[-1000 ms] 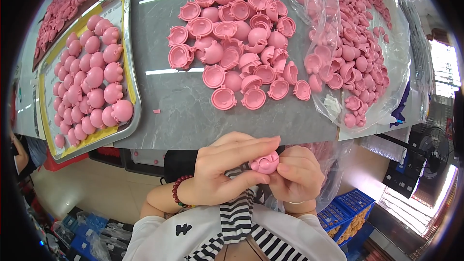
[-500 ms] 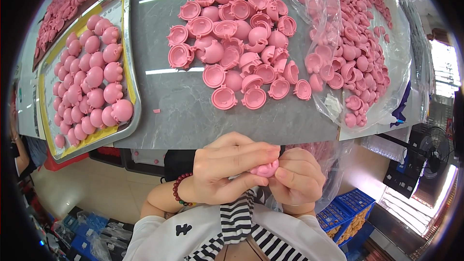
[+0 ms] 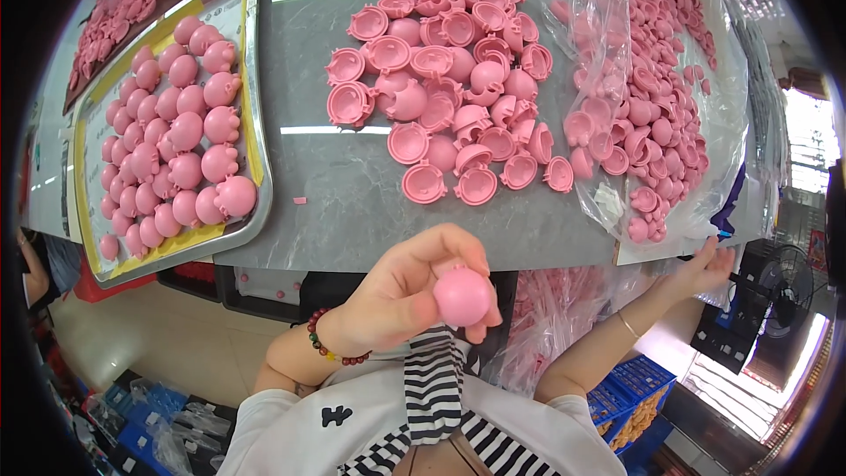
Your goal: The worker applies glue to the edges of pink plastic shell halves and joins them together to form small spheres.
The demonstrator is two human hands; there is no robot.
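Note:
A smooth pink ball (image 3: 463, 296) sits between the thumb and fingers of my left hand (image 3: 401, 286), just off the near table edge. My right hand (image 3: 701, 271) is stretched far out to the right, by the table's right corner, its fingers extended and nothing seen in them. Ahead of my left hand lies a loose pile of pink half shells (image 3: 476, 185), some hollow side up. To the left, a metal tray (image 3: 253, 115) lined with yellow and white holds rows of whole pink balls (image 3: 186, 131), several with small bumps on one side.
Clear plastic bags (image 3: 595, 26) full of pink half shells (image 3: 661, 132) lie at the table's right. More pink pieces (image 3: 132, 0) cover a brown board at the far left. A small pink scrap (image 3: 300, 201) rests on the grey table (image 3: 352, 234). Beyond my right hand stands a black fan (image 3: 787, 282).
My hands were together around the pink piece; now they are apart. The left alone holds the ball, while the right has let go and swung out to the right.

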